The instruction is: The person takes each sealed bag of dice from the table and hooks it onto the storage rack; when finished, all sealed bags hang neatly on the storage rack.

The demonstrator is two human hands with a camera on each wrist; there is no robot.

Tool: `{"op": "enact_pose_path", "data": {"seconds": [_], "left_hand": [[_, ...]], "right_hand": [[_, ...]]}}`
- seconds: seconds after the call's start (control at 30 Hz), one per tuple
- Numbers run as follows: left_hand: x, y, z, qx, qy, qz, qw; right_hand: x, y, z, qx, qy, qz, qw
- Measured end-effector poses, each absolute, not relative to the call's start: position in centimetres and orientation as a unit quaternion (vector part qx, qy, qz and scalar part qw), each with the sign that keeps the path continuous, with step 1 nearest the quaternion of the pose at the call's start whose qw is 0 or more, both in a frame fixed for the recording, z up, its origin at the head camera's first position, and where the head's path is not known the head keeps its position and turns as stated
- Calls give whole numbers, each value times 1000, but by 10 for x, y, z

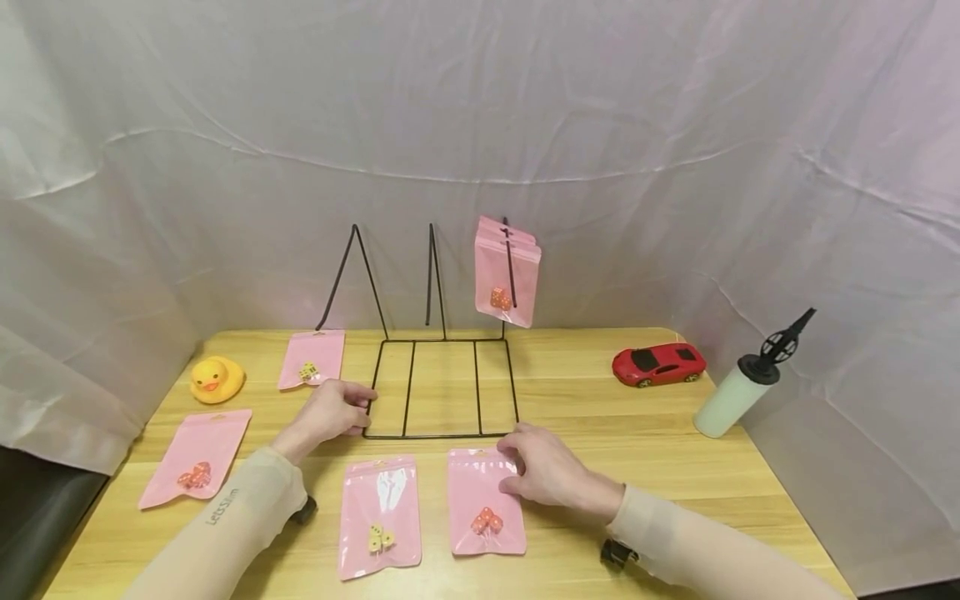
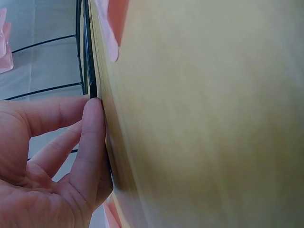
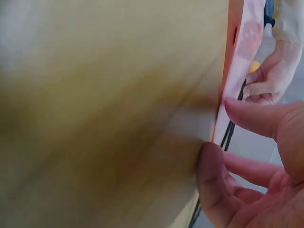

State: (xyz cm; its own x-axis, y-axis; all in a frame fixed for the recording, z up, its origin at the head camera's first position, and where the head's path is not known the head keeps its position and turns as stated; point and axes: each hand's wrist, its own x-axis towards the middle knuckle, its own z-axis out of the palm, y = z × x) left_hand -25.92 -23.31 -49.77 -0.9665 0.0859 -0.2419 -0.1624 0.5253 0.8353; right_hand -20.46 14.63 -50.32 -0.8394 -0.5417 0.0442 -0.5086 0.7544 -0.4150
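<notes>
A black wire rack [image 1: 435, 435] with upright prongs stands mid-table. My left hand [image 1: 330, 412] pinches the left side wire of its base; in the left wrist view, fingertips [image 2: 91, 108] meet at the wire. My right hand [image 1: 551, 467] touches the upper right corner of a pink zip bag [image 1: 468, 487] with orange dice, thumb at its edge, a gap between thumb and fingers. To the left lies a pink bag with yellow dice [image 1: 356, 500]. Pink bags [image 1: 487, 262], the front one with orange dice, hang on the right prong.
A pink bag with yellow dice [image 1: 326, 346] and one with red dice [image 1: 191, 437] lie on the left, near a rubber duck [image 1: 217, 380]. On the right are a red toy car [image 1: 658, 364] and a pale green hand pump [image 1: 731, 404]. Grey fabric [image 1: 600, 108] hangs behind.
</notes>
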Motion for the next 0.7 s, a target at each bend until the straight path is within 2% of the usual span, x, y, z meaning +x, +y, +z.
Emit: {"op": "enact_pose_path", "data": {"seconds": [0.3, 0.7], "left_hand": [[-260, -233, -499, -24, 862, 489, 130], [-260, -233, -499, -18, 866, 485, 122]], "right_hand": [[-209, 145, -497, -279, 940, -185, 59], [-212, 153, -492, -260, 907, -305, 130]]}}
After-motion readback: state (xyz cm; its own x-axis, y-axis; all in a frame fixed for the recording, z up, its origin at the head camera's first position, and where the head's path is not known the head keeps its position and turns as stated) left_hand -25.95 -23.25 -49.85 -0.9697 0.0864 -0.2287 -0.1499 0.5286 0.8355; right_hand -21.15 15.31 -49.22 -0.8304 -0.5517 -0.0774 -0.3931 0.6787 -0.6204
